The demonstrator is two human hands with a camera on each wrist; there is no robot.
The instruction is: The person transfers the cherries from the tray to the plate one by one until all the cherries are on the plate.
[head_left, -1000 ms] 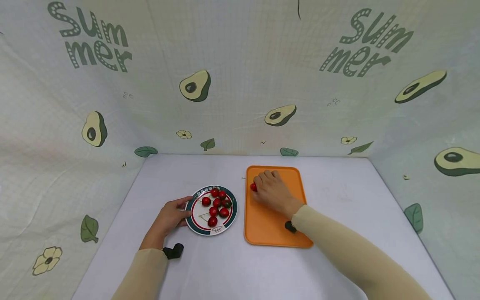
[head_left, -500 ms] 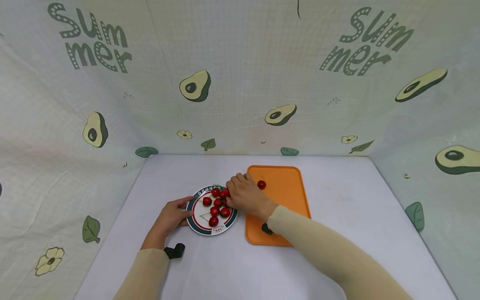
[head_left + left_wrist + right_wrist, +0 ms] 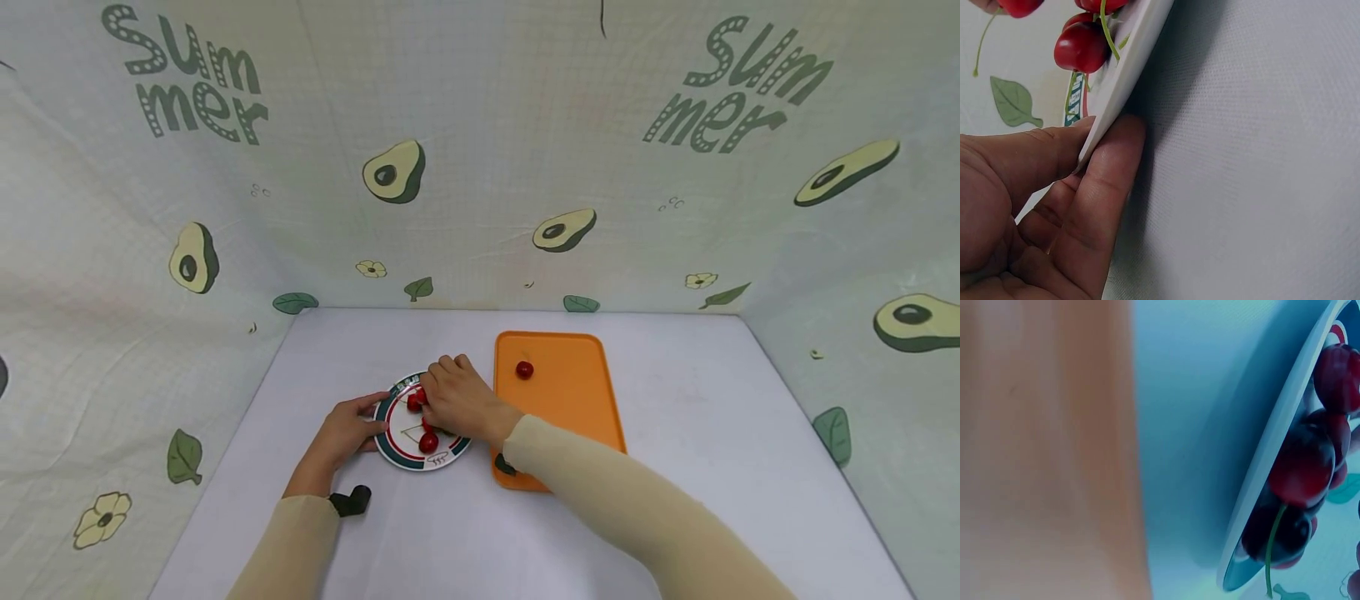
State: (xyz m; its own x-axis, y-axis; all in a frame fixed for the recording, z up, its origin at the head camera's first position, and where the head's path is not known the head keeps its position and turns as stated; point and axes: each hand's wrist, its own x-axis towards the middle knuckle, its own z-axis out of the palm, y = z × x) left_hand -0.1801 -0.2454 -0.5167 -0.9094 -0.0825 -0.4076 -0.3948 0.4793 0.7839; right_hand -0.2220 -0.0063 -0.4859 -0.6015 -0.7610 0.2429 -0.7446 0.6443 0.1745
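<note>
Seen from the head camera: round white ceramic plate with a dark green and red rim (image 3: 390,442) on the pale grey table (image 3: 675,500), just left of the flat orange plastic tray (image 3: 577,417). Left hand (image 3: 341,433) gripping the plate's left edge, thumb on the rim. Right hand (image 3: 459,400) lowered over the pile of glossy red cherries (image 3: 428,442) on the plate, fingers curled down among them; cannot tell whether any cherry is pinched. One lone red cherry (image 3: 524,369) lying on the far part of the tray, well apart from both hands. From the left wrist: thumb on top of the plate's white rim (image 3: 1125,81) and fingers (image 3: 1100,206) beneath it, pinching the edge, cherries with green stems (image 3: 1082,47) just above. From the right wrist: plate rim (image 3: 1272,456) close by, dark red cherries (image 3: 1300,465) heaped against it, blurred orange tray (image 3: 1047,450) to the left; hand itself out of view there
</note>
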